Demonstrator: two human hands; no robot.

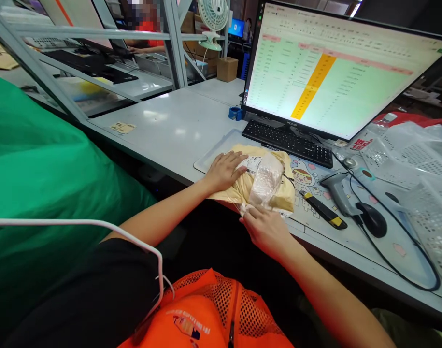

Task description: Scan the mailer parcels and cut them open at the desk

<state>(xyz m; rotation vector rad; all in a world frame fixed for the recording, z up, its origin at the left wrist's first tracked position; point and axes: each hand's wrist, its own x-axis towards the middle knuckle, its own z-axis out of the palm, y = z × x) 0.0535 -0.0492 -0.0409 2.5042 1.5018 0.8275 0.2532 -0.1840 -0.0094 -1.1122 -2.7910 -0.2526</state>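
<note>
Pinching near end of bubble wrap (pixel 267 180) w/ curled R hand (pixel 267 230), w/ tips partly hidden, & pressing yellow mailer (pixel 242 187) down w/ L hand (pixel 225 172) laid flat, w/ fingers slightly apart, beside white label (pixel 254 163). Holding mailer at front edge of desk (pixel 163 133), partly on printed mat (pixel 304 176), in front of kbd (pixel 288 143) & monitor (pixel 336 72), left of box cutter (pixel 324 210), scanner (pixel 339 194) & mouse (pixel 372 220), w/ white plastic basket (pixel 433 220) at far R.

White glare spotted the pale desk (pixel 192 108), and a strip light (pixel 355 9) glowed at the top edge. The monitor (pixel 336 79) shone brightly (its small text (pixel 358 67) was too soft to read). Deep shadow lay beneath the desk; wide-angle distortion stretched the edges.
</note>
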